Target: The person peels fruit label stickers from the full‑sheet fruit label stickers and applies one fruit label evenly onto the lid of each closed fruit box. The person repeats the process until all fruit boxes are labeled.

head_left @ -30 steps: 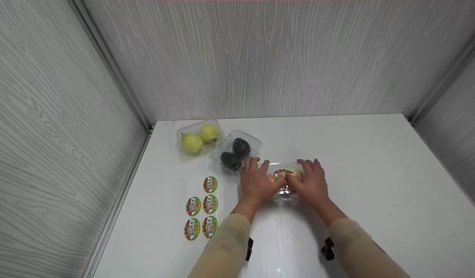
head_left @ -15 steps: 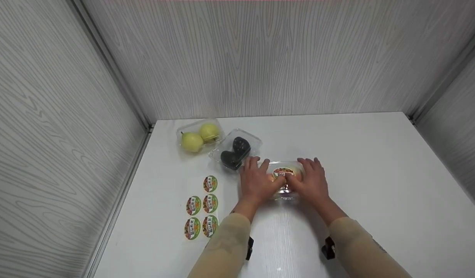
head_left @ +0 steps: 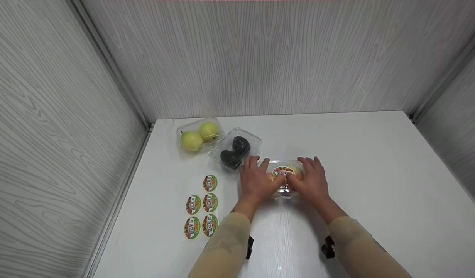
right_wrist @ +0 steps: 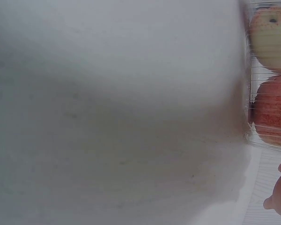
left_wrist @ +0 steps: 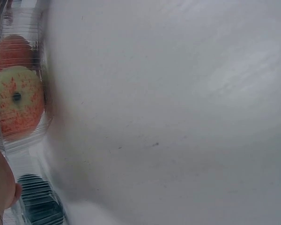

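A broad white desk (head_left: 360, 162) lies before pale grey wood-grain panels (head_left: 237, 58). From beige sleeves (head_left: 222, 243), a bare left hand (head_left: 257, 182) and a bare right hand (head_left: 311, 180) flank a clear, ribbed plastic box (head_left: 286, 195) near the middle of the desk. Both hands look unclenched, fingers spread along the box's ends, thumbs resting on its top; neither seems to grasp it. The box itself is probably light, slick and easily flexed, with most of the weight in its fruit (which could bruise), so a low hold at both short ends looks safest. It lies flat, shiny and see-through, two round red and yellow-green apples (left_wrist: 19, 105) inside. Farther back and left, a second clear plastic box (head_left: 255, 139) contains two dark, glossy oval fruits (head_left: 241, 145); beyond it, a third clear plastic box (head_left: 189, 126) contains two yellow-green pears (head_left: 191, 141). Smallest are the multicoloured printed stickers: a rounded label (head_left: 282, 170) on the apples' box, partly thumb-covered, and five oval stickers (head_left: 210, 202) leftward.
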`<state>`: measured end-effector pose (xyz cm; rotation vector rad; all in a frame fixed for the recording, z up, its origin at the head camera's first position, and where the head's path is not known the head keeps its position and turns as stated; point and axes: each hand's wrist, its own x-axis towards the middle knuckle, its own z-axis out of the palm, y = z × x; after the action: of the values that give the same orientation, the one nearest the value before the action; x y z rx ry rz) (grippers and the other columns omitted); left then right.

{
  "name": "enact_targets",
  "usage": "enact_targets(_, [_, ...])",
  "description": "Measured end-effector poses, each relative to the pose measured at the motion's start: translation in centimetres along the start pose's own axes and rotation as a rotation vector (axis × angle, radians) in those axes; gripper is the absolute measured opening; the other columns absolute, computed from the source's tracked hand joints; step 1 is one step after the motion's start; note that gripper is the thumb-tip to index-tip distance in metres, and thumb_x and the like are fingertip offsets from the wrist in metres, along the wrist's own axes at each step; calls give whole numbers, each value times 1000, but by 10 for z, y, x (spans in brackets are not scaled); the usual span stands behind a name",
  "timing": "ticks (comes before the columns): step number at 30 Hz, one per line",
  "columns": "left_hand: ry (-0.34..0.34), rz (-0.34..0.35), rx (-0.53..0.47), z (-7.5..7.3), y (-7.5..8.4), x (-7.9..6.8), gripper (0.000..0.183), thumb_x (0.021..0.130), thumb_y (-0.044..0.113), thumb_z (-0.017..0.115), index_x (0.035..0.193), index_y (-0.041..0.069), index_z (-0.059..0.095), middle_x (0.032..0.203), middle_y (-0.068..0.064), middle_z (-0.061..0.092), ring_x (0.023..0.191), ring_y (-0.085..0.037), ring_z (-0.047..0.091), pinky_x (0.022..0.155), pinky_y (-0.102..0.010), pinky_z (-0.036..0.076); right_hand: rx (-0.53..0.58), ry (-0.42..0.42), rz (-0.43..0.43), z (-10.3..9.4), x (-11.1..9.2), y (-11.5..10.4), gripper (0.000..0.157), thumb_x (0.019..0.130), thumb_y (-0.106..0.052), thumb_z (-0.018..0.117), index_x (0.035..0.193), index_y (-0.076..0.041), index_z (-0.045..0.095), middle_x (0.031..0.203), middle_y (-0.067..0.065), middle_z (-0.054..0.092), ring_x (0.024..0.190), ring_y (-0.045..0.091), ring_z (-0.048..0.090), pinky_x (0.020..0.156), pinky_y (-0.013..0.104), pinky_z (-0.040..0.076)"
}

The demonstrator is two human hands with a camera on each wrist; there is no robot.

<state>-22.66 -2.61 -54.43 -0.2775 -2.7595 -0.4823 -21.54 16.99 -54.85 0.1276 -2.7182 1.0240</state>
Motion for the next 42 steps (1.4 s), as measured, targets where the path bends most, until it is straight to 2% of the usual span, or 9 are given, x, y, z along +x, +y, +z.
enact_targets(5, [3, -5, -2, -1, 1, -2, 73, 85, 70, 64, 135, 18, 72, 138, -12, 60, 132, -30, 48, 102, -53, 45, -1, -22, 30, -2, -2, -1, 67, 91, -35, 69, 149, -4, 54, 154, 27, 48, 155, 50, 24, 124, 65, 20])
enact_targets(9, [28, 2, -22, -2, 1, -2, 64, 86, 60, 65, 132, 17, 73, 135, -12, 61, 131, -30, 48, 100, -53, 45, -5, -18, 33, -3, -3, -3, 63, 92, -29, 65, 149, -5, 54, 155, 28, 47, 155, 49, 25, 122, 66, 24])
enact_targets(15, [76, 16, -44, -2, 2, -3, 54, 92, 51, 60, 130, 15, 75, 132, -13, 63, 128, -32, 50, 98, -54, 46, -12, -1, 20, -6, -5, -5, 55, 97, -23, 56, 149, -4, 55, 155, 28, 48, 155, 49, 25, 124, 63, 21])
enact_targets(23, [52, 16, -36, -3, 6, -7, 60, 97, 56, 54, 136, 14, 72, 132, -14, 63, 128, -31, 52, 99, -52, 46, -36, -34, 35, -9, -10, -2, 58, 104, -33, 55, 154, -5, 51, 157, 28, 45, 156, 48, 24, 125, 63, 16])
enact_targets(29, [3, 11, -52, -12, 4, -10, 64, 98, 58, 54, 141, 13, 69, 137, -14, 62, 131, -31, 53, 103, -52, 46, -61, -58, -6, -17, -13, 0, 68, 105, -43, 58, 159, -4, 45, 160, 29, 43, 156, 49, 24, 125, 65, 15])
enact_targets(32, [-7, 54, -12, -22, 1, -14, 69, 97, 64, 55, 141, 12, 68, 138, -13, 62, 132, -31, 54, 103, -52, 46, -91, -50, -64, -24, -17, 1, 72, 102, -47, 62, 158, -4, 47, 159, 28, 45, 154, 50, 27, 124, 68, 16])
enact_targets(35, [-29, 121, 77, -33, -3, -19, 80, 95, 73, 53, 145, 12, 64, 142, -13, 60, 135, -32, 53, 105, -53, 45, -166, -58, -128, -31, -22, 1, 76, 99, -52, 65, 158, -6, 48, 160, 25, 45, 154, 49, 29, 122, 71, 17])
enact_targets(38, [-47, 187, 170, -40, -6, -26, 89, 94, 80, 48, 151, 12, 58, 148, -14, 57, 141, -35, 49, 110, -55, 42, -259, -96, -166, -37, -29, -2, 83, 98, -59, 64, 161, -9, 45, 165, 22, 40, 156, 47, 27, 122, 71, 17])
enact_targets(42, [-85, 234, 253, -44, -8, -34, 91, 97, 82, 41, 156, 13, 52, 156, -14, 52, 150, -36, 41, 115, -58, 37, -362, -154, -192, -41, -38, -5, 90, 98, -66, 61, 166, -12, 37, 171, 20, 30, 158, 45, 22, 123, 70, 16])
